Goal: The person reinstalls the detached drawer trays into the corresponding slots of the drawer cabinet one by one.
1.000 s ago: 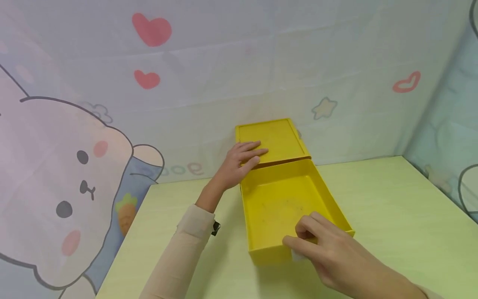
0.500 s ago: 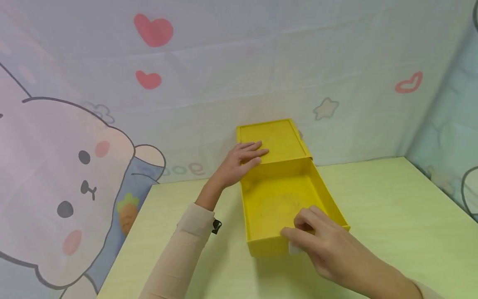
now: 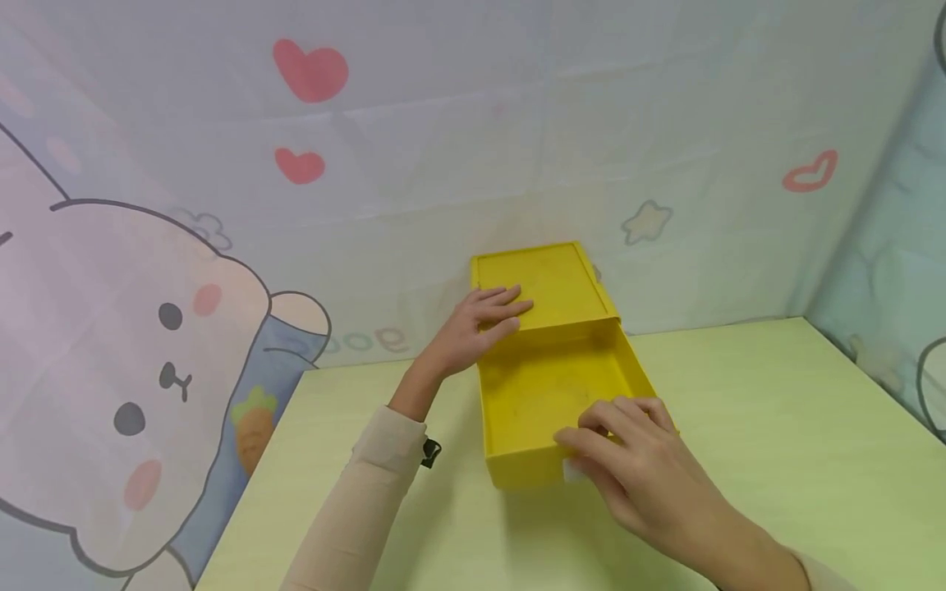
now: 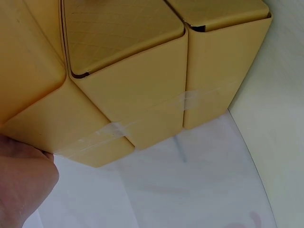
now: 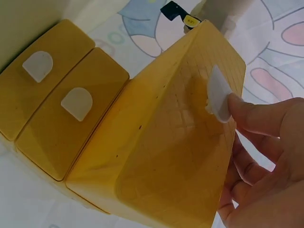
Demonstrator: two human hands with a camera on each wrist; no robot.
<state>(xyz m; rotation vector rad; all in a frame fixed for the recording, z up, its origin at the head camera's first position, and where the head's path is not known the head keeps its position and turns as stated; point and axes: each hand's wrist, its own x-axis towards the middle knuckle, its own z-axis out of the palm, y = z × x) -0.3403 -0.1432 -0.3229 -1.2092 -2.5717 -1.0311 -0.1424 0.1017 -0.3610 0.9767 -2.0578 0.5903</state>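
A yellow plastic drawer unit [image 3: 543,283] stands against the back cloth, its top drawer [image 3: 525,466] pulled well out toward me. My left hand [image 3: 476,324] rests on the unit's top with fingers spread; in the left wrist view part of that hand [image 4: 26,180] shows beside the taped yellow casings [image 4: 137,90]. At the drawer's front my right hand [image 3: 643,468] grips the panel. In the right wrist view its thumb lies at the white pull tab [image 5: 218,95], while the other fingers [image 5: 244,166] bend behind the panel's edge.
Two lower drawers with white tabs, a near one [image 5: 76,104] and a farther one [image 5: 38,66], stay in their casings. The pale green table [image 3: 761,427] carries the unit. Printed cloth [image 3: 414,164] hangs behind. A black clip [image 3: 430,451] sits at the left sleeve.
The top drawer has slid back toward the unit, and my right hand has moved away from me with it. My left hand has stayed on the unit's top.
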